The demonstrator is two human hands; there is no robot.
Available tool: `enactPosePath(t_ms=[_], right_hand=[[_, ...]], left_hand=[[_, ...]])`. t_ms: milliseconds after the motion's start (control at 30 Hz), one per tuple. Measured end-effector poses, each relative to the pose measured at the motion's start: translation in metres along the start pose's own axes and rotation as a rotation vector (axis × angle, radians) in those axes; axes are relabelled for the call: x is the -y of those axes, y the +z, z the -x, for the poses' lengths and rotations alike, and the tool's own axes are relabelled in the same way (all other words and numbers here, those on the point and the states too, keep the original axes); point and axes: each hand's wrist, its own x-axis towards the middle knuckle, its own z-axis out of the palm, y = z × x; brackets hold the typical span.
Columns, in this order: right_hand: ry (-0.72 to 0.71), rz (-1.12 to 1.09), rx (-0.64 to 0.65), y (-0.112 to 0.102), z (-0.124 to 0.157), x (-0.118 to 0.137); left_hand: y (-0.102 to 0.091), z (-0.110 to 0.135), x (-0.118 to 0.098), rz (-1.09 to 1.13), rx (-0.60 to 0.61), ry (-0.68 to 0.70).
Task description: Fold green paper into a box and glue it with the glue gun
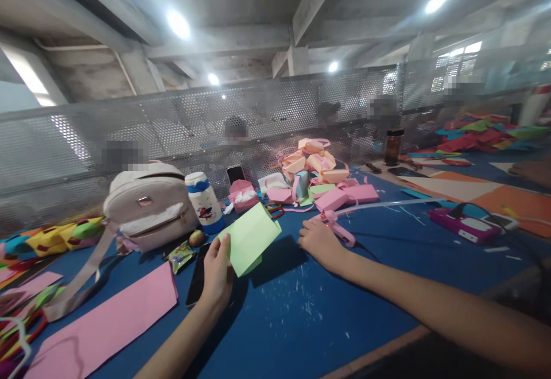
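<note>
My left hand (218, 270) pinches a folded light-green sheet of paper (253, 238) between thumb and fingers, raised a little above the blue table. A black phone (197, 278) lies partly hidden behind that hand. Farther right, my right hand (321, 244) is palm down with its fingers curled in; whatever they may hold is hidden. Right behind its knuckles is a pink hot glue gun (344, 234) with a long clear glue stick (387, 202) running out to the right. Whether the hand touches the gun, I cannot tell.
A large pink sheet (112, 316) lies at the left front. Behind it are a pale backpack (148, 209), a water bottle (204, 204) and a snack packet (181, 256). Folded pink and peach paper pieces (318, 163) are heaped at the back. A purple power strip (465, 224) is at right.
</note>
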Motion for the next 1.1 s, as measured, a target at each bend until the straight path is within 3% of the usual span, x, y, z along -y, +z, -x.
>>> enactPosePath(t_ms=[200,433,633,800,967,1100], right_hand=[[0.009,-0.004,0.008,0.000,0.001,0.007],[0.010,-0.109,-0.038,-0.023,0.005,0.008],[-0.035,-0.785,-0.252,-0.033,0.010,0.005],[-0.083,-1.051,-0.384,-0.036,0.012,0.004],[-0.240,-1.153,-0.293,-0.045,0.015,0.010],[-0.213,-1.250,-0.204,-0.045,0.016,0.015]], left_hand=[[0.002,0.002,-0.003,-0.006,-0.011,-0.011],[0.001,0.001,-0.001,-0.011,0.000,-0.002],[-0.004,-0.003,0.002,-0.029,-0.008,0.042],[-0.005,-0.004,0.004,-0.051,0.009,0.056],[-0.003,-0.003,0.005,-0.081,0.025,0.074],[-0.002,-0.001,0.007,-0.119,0.039,0.093]])
